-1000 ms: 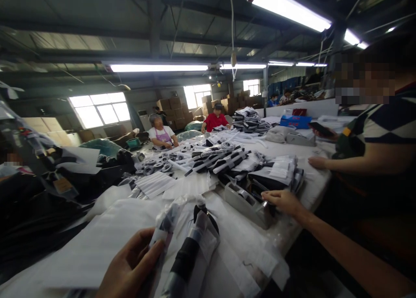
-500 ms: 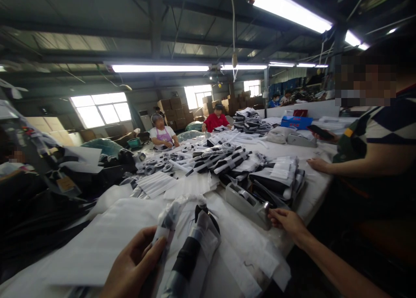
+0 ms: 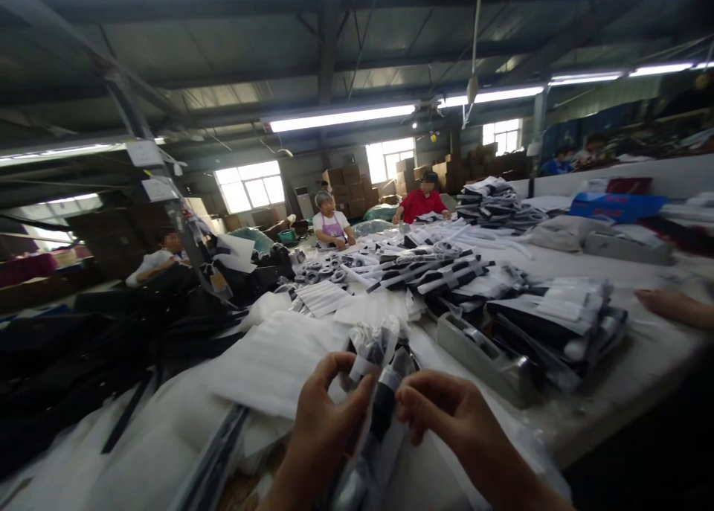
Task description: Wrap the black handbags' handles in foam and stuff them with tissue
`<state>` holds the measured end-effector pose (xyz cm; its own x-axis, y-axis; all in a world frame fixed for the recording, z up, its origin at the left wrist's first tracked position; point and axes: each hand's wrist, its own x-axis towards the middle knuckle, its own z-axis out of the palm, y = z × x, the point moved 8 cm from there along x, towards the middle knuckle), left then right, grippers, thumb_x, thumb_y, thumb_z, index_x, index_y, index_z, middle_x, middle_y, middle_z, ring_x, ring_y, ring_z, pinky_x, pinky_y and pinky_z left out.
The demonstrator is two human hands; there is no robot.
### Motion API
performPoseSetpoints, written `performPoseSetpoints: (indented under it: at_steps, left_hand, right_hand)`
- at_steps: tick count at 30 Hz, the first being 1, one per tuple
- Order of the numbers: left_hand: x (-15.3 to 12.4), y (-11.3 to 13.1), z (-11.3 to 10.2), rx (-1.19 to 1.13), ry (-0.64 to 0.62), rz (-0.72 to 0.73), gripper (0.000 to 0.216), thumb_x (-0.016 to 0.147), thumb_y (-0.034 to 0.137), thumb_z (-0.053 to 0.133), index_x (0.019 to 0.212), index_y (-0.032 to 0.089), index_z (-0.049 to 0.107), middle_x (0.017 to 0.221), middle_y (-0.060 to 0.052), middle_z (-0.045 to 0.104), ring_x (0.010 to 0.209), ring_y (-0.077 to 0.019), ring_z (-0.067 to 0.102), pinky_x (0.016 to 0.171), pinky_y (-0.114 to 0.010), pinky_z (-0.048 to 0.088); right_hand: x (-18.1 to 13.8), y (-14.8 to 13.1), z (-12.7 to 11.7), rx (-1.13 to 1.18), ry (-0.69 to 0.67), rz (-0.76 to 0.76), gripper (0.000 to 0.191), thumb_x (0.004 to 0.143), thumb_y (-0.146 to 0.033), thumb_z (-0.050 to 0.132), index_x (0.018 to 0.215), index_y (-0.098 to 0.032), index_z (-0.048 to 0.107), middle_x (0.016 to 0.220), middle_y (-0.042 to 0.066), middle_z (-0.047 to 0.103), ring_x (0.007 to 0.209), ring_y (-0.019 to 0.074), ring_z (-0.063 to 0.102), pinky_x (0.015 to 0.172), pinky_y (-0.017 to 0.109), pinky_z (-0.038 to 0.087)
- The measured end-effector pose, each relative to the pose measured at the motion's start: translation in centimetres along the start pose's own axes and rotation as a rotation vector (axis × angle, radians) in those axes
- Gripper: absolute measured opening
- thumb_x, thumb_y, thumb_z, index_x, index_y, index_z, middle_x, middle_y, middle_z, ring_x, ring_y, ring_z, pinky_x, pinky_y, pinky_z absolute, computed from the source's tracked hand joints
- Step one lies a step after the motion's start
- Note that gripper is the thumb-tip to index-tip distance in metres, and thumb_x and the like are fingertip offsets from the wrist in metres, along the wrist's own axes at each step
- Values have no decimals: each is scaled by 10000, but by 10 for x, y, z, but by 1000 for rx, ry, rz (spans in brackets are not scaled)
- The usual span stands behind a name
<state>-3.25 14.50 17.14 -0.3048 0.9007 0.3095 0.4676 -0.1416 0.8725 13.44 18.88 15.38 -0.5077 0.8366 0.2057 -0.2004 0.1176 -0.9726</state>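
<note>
My left hand (image 3: pixel 332 410) grips a plastic-wrapped bundle (image 3: pixel 383 405) with black and silver parts, its fingers closed round the upper end. Crumpled clear wrap sticks up at the top of this bundle. My right hand (image 3: pixel 454 418) is closed in a pinch at the bundle's right side; whatever is between its fingertips is too small to make out. Right of the bundle stands a grey tape dispenser (image 3: pixel 485 358). White foam sheets (image 3: pixel 271 366) lie to the left, partly under other wrapped pieces.
A pile of wrapped black pieces (image 3: pixel 563 317) lies behind the dispenser. A co-worker's hand (image 3: pixel 674 308) rests at the table's right edge. Two people sit across the table (image 3: pixel 585 254). A blue box (image 3: pixel 619 206) and a second dispenser (image 3: pixel 628 243) stand at the back right.
My right hand has left the tape dispenser and come over to the bundle in my left hand. The view has turned to the left, and the co-worker's body has left the picture.
</note>
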Motion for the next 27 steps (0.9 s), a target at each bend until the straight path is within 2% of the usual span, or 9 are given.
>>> performPoseSetpoints:
  at_steps: [3, 9, 14, 21, 25, 27]
  left_hand:
    - [-4, 7, 0, 101, 35, 61, 272, 807, 448, 677, 929, 205, 656, 891, -34, 681, 879, -237, 634, 815, -341, 481]
    - [-6, 15, 2, 86, 4, 116, 192, 814, 361, 662, 931, 208, 664, 905, -33, 684, 865, -225, 639, 799, -326, 485]
    - [-6, 17, 0, 46, -24, 130, 150, 795, 324, 682, 896, 214, 672, 884, -21, 691, 869, -225, 640, 802, -306, 484]
    - [-6, 11, 3, -83, -87, 54, 229, 786, 406, 720, 876, 199, 682, 824, -12, 697, 829, -217, 648, 760, -281, 491]
    - [-7, 4, 10, -224, -159, -35, 324, 766, 465, 745, 904, 177, 690, 847, -46, 730, 850, -235, 668, 747, -286, 502]
    - [-8, -2, 15, -315, -189, -99, 369, 745, 479, 769, 923, 164, 690, 838, -54, 734, 810, -223, 672, 690, -267, 490]
  right_hand:
    - [11, -2, 15, 0, 18, 7, 384, 787, -530, 745, 780, -146, 727, 661, 24, 695, 516, 111, 591, 521, 211, 467]
    - [19, 11, 9, -90, 40, 55, 435, 770, -559, 744, 674, -140, 684, 581, 17, 681, 451, 114, 579, 463, 210, 452]
    - [19, 15, 6, -150, 19, 99, 440, 752, -578, 748, 672, -151, 681, 564, 21, 690, 432, 118, 577, 423, 201, 426]
    - [21, 19, 3, -214, 15, 144, 468, 732, -608, 745, 673, -148, 681, 485, 10, 649, 382, 101, 520, 388, 193, 383]
    - [24, 31, -1, -226, 54, 173, 535, 636, -656, 778, 537, -172, 573, 424, -16, 568, 361, 116, 526, 334, 191, 316]
    - [28, 42, 1, -157, 27, 181, 576, 602, -698, 767, 505, -181, 534, 409, -27, 534, 348, 109, 514, 319, 186, 275]
